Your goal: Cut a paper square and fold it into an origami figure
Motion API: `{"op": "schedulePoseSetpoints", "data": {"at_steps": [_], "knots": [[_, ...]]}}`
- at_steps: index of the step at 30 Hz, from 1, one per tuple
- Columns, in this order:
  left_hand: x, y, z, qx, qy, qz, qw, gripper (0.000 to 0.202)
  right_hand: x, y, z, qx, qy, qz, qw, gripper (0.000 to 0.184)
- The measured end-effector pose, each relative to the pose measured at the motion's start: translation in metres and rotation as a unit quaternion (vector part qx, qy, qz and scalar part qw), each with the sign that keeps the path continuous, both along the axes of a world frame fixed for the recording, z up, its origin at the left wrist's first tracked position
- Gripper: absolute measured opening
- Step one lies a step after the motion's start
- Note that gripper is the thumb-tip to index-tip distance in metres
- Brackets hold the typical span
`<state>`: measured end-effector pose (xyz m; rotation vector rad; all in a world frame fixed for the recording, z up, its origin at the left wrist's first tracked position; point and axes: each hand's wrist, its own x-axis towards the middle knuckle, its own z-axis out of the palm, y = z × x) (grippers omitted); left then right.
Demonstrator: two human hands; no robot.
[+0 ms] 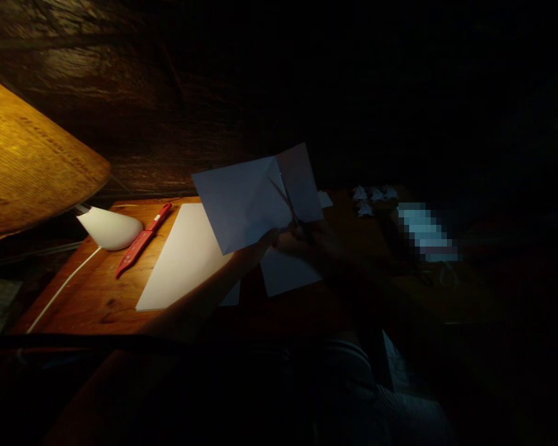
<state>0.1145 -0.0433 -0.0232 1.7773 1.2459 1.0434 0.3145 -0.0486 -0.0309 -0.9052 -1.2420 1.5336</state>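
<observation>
My left hand (266, 240) grips the lower edge of a white sheet of paper (235, 201), held up above the table. In my right hand (314, 235) is a pair of scissors (286, 197), its blades pointing up and left across the sheet. A cut or crease runs down the sheet by the blades, and the narrower part to the right is tilted at another angle. Deep shadow hides most of my right fingers. Beneath the held sheet lie white paper (181, 260) on the left and another white sheet (291, 272) nearer my right hand.
On the left of the wooden table (93, 297) stands a lamp with a white base (111, 229) and a yellow shade (32, 161). A red knife (144, 238) lies beside it. Several small folded paper pieces (365, 207) and a bright pixelated rectangle (425, 232) are on the right.
</observation>
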Motion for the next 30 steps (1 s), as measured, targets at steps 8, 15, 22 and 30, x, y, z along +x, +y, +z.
{"op": "schedulePoseSetpoints", "data": {"at_steps": [8, 15, 22, 30], "knots": [[0.0002, -0.0006, 0.002, -0.005, 0.0, 0.016, 1.0, 0.038, -0.0014, -0.0003, 0.0031, 0.021, 0.007, 0.002, 1.0, 0.036], [-0.0008, 0.0039, -0.0043, -0.009, -0.004, 0.017, 1.0, 0.037, -0.0002, -0.0023, 0.0059, 0.009, 0.002, -0.005, 1.0, 0.033], [-0.0004, 0.0027, -0.0041, -0.012, -0.018, -0.005, 1.0, 0.037, 0.0005, 0.0004, 0.0024, 0.006, 0.01, -0.006, 1.0, 0.037], [-0.0002, 0.0004, 0.0025, 0.01, -0.022, -0.009, 1.0, 0.037, 0.0013, 0.0021, -0.0016, 0.021, -0.003, -0.016, 1.0, 0.038]]}}
